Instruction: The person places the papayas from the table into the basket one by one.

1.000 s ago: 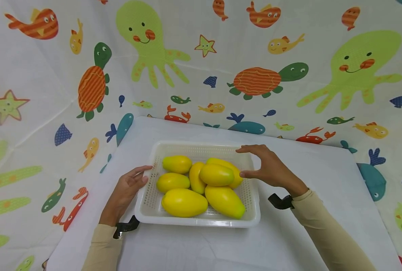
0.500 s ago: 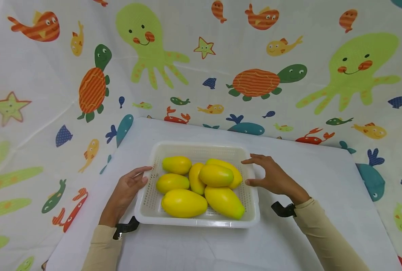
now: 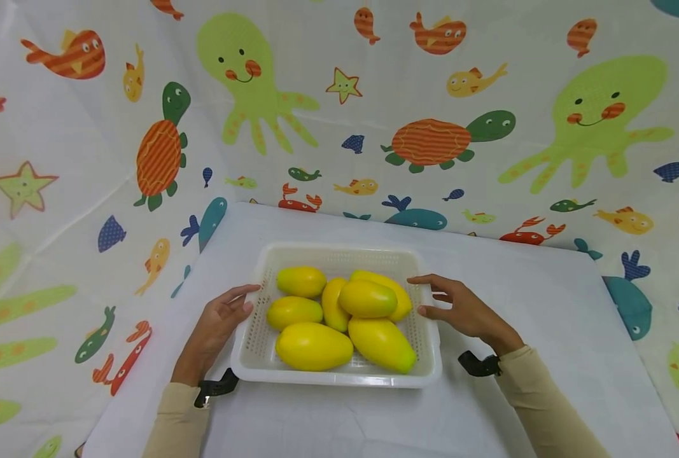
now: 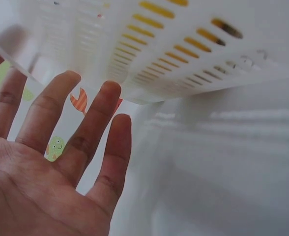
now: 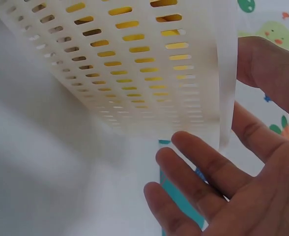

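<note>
A white perforated plastic basket [image 3: 339, 379] sits on the white-covered table. In it lie several smooth yellow oblong fruits [image 3: 314, 346], some greenish at one end, one resting on top of others. At the basket's left rim is my left hand [image 3: 216, 327], thumb and index tips right at the edge. The left wrist view shows its other fingers [image 4: 93, 118] extended beside and below the slotted wall. My right hand [image 3: 468, 312] is at the right rim, thumb and index reaching over it; its other fingers [image 5: 184, 182] spread loosely outside, below the rim.
The white tablecloth [image 3: 522, 305] extends around the basket. A curtain [image 3: 293, 57] printed with sea animals hangs behind and to the left of the table. Black straps [image 3: 217, 387] are on both wrists, over beige sleeves [image 3: 181, 420].
My right hand has drawn back from above the fruits to the basket's right rim, its thumb and index coming closer together. My left hand stays at the left rim. The head view shifts slightly.
</note>
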Tool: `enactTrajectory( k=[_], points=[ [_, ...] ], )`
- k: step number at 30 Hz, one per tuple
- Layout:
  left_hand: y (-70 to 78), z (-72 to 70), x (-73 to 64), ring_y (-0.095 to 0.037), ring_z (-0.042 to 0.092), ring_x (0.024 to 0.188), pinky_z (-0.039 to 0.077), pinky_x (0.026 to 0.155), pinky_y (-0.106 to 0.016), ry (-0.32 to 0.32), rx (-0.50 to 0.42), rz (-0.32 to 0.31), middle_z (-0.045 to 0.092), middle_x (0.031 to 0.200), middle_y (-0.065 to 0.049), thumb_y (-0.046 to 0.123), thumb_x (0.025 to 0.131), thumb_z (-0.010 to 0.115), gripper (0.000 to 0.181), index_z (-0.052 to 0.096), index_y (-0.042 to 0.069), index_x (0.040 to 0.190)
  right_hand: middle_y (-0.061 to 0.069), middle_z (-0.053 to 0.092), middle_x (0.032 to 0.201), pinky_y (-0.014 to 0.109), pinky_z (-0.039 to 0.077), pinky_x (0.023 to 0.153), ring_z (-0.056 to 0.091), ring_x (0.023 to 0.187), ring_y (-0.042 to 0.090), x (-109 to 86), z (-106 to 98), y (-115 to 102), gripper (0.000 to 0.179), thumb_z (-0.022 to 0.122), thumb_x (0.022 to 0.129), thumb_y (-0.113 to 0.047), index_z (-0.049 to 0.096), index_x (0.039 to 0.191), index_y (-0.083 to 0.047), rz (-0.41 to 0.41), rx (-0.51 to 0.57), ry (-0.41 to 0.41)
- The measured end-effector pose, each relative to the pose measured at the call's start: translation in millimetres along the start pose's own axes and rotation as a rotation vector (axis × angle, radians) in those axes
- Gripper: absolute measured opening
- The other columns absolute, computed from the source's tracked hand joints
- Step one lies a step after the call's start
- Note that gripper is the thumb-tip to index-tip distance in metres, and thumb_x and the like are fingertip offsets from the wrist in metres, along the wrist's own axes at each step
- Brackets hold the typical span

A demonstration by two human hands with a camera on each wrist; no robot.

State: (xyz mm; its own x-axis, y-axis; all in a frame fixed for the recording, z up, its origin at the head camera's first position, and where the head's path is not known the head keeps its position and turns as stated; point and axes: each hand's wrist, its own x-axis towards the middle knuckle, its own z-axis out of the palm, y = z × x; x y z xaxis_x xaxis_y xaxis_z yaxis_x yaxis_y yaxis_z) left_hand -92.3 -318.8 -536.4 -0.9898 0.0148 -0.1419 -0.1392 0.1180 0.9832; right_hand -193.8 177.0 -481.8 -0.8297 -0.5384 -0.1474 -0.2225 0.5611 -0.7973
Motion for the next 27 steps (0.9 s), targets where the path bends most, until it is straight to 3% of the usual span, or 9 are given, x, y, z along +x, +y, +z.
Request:
enactTrajectory(
  k=[10,18,27],
  points=[
    [-0.1,8.0,4.4,-0.019,0.076,0.117,0.066,0.091,-0.042,-0.015,-0.012,-0.019,0.051,0.164,-0.011,0.035,0.109,0.061,0.047,0.054,0.019,0.153,0.012,0.046,0.167,0.072,0.04,0.119,0.045,0.148,0.046,-10.8,-1.0,8.8,0.056,0.074,0.101,-0.027,0.055,0.154,-0.025,-0.017,0.025,0.008],
    [-1.1,14.5,5.9,-0.018,0.075,0.116,0.066,0.092,-0.041,-0.046,-0.033,0.018,0.051,0.164,-0.013,0.031,0.11,0.059,0.046,0.053,0.018,0.153,0.013,0.046,0.166,0.072,0.042,0.118,0.049,0.144,0.045,-20.1,-3.3,13.5,0.058,0.073,0.102,-0.024,0.053,0.156,-0.019,-0.036,0.036,0.03],
    [1.4,26.6,10.0,-0.017,0.075,0.116,0.066,0.091,-0.04,-0.068,-0.039,0.029,0.053,0.162,-0.017,0.028,0.111,0.058,0.044,0.054,0.016,0.152,0.012,0.047,0.166,0.072,0.043,0.117,0.052,0.141,0.043,-33.9,-6.9,21.6,0.058,0.072,0.102,-0.025,0.052,0.157,-0.025,-0.028,0.052,0.057]
  ],
)
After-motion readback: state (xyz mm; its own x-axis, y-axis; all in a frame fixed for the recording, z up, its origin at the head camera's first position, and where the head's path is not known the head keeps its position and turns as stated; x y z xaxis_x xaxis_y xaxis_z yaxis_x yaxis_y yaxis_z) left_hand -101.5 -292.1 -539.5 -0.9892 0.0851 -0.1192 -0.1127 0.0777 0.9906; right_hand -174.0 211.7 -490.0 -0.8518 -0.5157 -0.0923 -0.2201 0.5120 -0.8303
